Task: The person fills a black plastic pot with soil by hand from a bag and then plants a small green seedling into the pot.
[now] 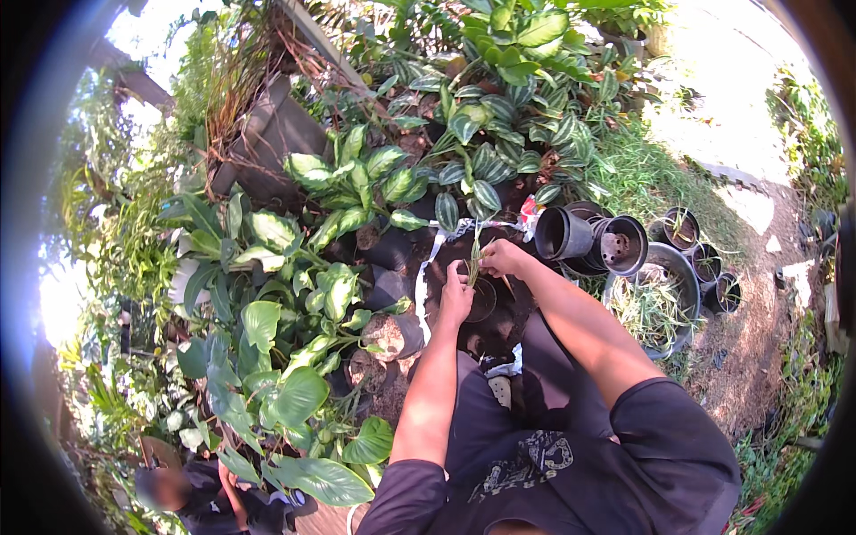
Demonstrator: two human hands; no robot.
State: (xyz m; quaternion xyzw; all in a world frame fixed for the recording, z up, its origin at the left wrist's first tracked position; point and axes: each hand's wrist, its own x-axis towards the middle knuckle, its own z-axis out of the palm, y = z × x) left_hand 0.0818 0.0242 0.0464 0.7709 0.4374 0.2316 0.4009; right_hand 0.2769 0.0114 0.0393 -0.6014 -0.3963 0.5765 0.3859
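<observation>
A small bunch of narrow, striped green leaves [475, 257] stands upright between my two hands. The fingers of my left hand [457, 294] close around its lower part. From the other side, my right hand [503, 259] pinches the same bunch. Just below them sits a round dark pot [487, 309], its inside partly hidden by my left hand. Dark soil surrounds the pot on an opened sack, whose white edge [421, 287] shows on the left.
Black plastic pots [564, 234] lie to the right, beside a grey basin [693, 294] of cut narrow leaves [645, 304]. Broad-leaved potted plants [341, 287] crowd the left. Striped-leaf plants [495, 177] grow ahead. Another person [214, 495] is at the lower left.
</observation>
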